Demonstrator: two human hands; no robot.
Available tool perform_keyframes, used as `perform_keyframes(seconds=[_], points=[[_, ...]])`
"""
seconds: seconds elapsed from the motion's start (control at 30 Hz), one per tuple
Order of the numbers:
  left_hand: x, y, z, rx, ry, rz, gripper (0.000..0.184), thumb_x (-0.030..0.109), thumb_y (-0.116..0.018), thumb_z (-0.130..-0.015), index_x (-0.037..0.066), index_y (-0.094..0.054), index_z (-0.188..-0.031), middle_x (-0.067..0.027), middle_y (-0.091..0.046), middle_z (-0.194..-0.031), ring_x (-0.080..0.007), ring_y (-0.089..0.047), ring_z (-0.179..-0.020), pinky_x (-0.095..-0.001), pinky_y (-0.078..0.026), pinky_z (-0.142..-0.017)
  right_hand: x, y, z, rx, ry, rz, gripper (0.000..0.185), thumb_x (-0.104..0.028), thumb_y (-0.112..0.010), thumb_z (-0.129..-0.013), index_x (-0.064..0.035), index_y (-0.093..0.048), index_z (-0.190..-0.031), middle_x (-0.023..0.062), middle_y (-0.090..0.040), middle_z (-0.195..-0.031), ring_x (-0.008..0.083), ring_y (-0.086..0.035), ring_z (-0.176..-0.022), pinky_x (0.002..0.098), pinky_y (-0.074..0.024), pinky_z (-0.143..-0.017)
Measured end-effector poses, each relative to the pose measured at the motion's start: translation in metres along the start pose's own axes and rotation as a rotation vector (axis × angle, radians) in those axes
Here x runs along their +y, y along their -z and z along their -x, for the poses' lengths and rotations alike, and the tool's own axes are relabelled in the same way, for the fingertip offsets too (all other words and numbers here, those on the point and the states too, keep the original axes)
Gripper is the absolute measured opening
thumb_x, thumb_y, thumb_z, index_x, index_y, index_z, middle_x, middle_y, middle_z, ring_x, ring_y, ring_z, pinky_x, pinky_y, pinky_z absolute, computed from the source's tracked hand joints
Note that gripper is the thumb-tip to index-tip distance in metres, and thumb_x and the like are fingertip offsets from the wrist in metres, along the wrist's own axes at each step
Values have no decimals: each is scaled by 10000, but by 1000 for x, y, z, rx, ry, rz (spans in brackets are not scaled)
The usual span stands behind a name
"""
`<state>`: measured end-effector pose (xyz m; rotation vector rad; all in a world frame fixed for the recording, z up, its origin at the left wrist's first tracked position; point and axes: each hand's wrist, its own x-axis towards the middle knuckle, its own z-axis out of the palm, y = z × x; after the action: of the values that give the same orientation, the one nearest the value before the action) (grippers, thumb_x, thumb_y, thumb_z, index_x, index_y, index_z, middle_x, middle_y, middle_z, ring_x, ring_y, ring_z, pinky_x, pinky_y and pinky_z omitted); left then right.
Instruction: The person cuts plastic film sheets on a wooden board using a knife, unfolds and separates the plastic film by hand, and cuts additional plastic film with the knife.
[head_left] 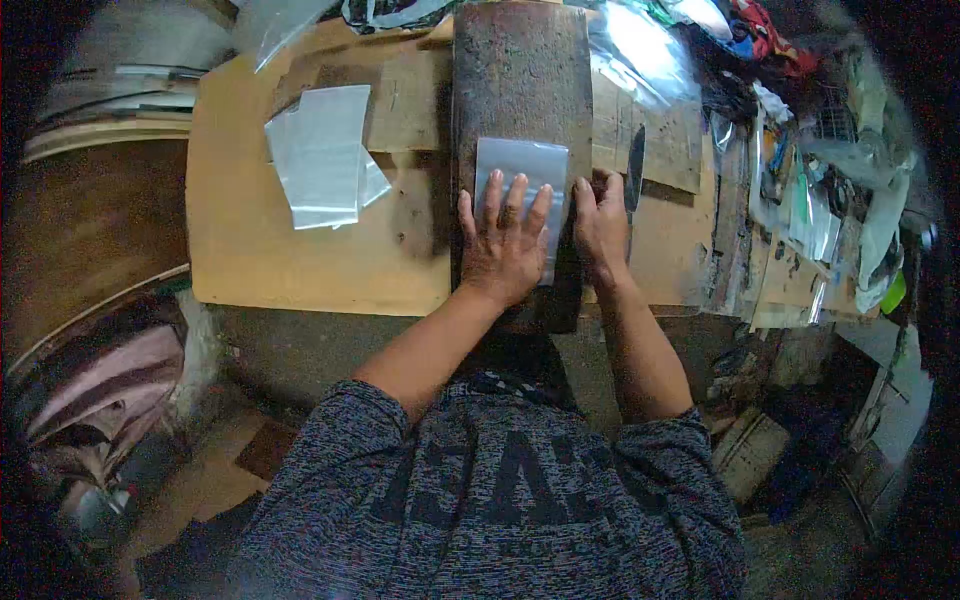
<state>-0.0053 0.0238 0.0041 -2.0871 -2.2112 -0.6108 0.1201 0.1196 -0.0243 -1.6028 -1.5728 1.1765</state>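
Observation:
My left hand (506, 245) lies with its fingers spread, pressing on a clear, whitish plastic bag (522, 155). Beneath the bag is a long dark wooden board (520, 70). My right hand (602, 230) is at the board's right edge, fingers curled and thumb pointing forward; what they close on, if anything, is hidden. Just right of those fingers a dark knife blade (636, 165) points away from me. Whether my right hand touches the knife I cannot tell. To the left, a few similar plastic bags (325, 150) lie in a loose, overlapping pile.
The board crosses a tan work surface (300, 265) with flat brown cardboard pieces (410, 100) on it. Shiny clear plastic (640, 50) lies at the back right. Mixed plastic bags and scraps (815, 210) crowd the right side. A dark pinkish cloth (110, 385) is at lower left.

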Motion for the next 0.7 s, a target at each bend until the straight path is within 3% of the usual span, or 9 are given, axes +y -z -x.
perform_keyframes(seconds=[0.13,0.27,0.37,0.43,0.47,0.57,0.63,0.7], points=[[8,3,-2,-40,-26,39,551,274,-573,-820,198,-417,-1343,-114,-402,-1345,-345,-301,-1306,-620,-191,-1020,-20,14,15,39,-65,1,359,-250,-538,-895,-24,-450,-1159,186,-616,-1024,322,-608,-923,392,-467,-802],[14,1,-3,-69,-50,31,561,267,-583,-809,199,-417,-1341,-114,-402,-1344,-345,-300,-1307,-627,-203,-1016,7,18,10,86,-57,-40,332,-216,-546,-889,-21,-479,-1149,177,-630,-1011,288,-620,-915,384,-473,-792],[14,-4,-1,-60,-48,25,570,268,-585,-804,202,-414,-1344,-114,-397,-1345,-345,-297,-1308,-632,-208,-1014,-1,29,10,37,-103,4,316,-190,-554,-880,-12,-510,-1136,180,-632,-1004,304,-617,-919,383,-477,-792],[13,-6,-3,-52,-56,21,578,271,-586,-802,203,-410,-1348,-115,-392,-1348,-347,-293,-1310,-634,-208,-1014,-16,48,12,-3,141,179,310,-184,-555,-876,-6,-528,-1128,182,-634,-993,328,-617,-906,389,-480,-794],[13,-7,-2,-47,-57,9,588,275,-585,-801,204,-402,-1355,-116,-379,-1360,-349,-288,-1313,-635,-202,-1016,-40,59,20,14,92,223,316,-171,-570,-863,-7,-527,-1129,180,-615,-1026,353,-593,-933,399,-469,-815],[15,-6,-2,-65,-52,15,607,281,-579,-802,210,-381,-1371,-118,-352,-1387,-352,-269,-1324,-636,-190,-1020,-21,82,35,120,268,456,349,-178,-609,-837,-8,-524,-1130,189,-585,-1038,363,-563,-957,417,-452,-827],[15,-4,-3,-85,-41,29,616,283,-574,-804,215,-369,-1381,-119,-337,-1401,-352,-257,-1332,-637,-183,-1022,-1,87,55,137,189,530,419,-218,-671,-788,-10,-518,-1117,202,-557,-1015,378,-538,-951,432,-438,-828],[16,-4,-4,-104,-26,-4,624,301,-556,-817,225,-344,-1399,-130,-297,-1438,-358,-213,-1355,-642,-156,-1029,14,88,70,18,197,561,487,-276,-717,-747,-15,-512,-1103,214,-553,-970,394,-538,-912,451,-441,-797]])
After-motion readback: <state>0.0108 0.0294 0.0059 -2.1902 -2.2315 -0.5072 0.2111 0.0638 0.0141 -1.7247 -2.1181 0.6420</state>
